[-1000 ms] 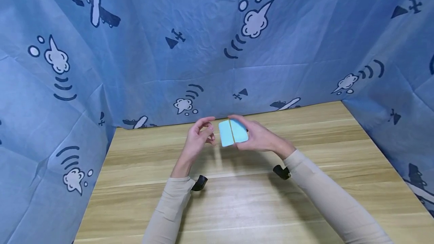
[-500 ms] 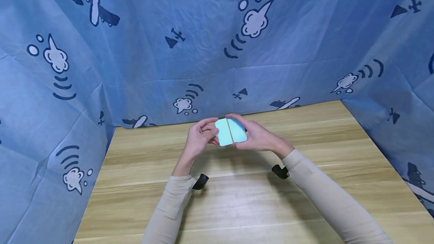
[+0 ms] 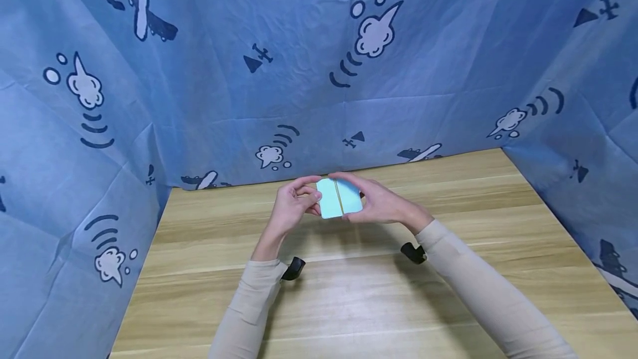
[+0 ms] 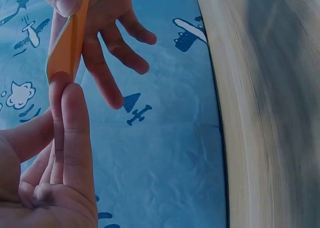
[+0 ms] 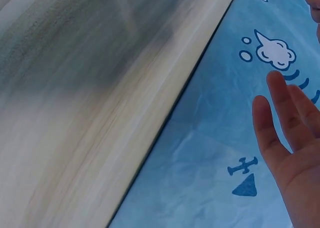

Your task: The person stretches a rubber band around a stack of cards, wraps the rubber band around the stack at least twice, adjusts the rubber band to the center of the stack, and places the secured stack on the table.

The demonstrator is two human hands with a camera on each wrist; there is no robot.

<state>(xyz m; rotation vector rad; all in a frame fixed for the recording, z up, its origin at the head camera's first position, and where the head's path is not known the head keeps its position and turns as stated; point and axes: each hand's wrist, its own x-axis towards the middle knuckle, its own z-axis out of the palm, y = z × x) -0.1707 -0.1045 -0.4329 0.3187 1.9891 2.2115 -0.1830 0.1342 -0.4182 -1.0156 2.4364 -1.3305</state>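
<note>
A small two-panel folding piece, with pale blue faces, rounded corners and an orange seam, is held up over the table between both hands. Its other side shows orange in the left wrist view, as a shallow fold seen nearly edge-on. My left hand pinches its left edge between thumb and fingers. On the opposite side, my right hand grips it with the thumb at the lower edge and a finger at the upper edge. The other right-hand fingers spread loosely behind. The right wrist view misses the piece.
A wood-grain table lies below, bounded behind and on both sides by a blue curtain printed with planes and clouds. Black wrist devices sit under the cuffs.
My left hand, apart from the folding piece a second ago, has come right and taken its left edge. The piece has shifted slightly left and its right panel shows squarer.
</note>
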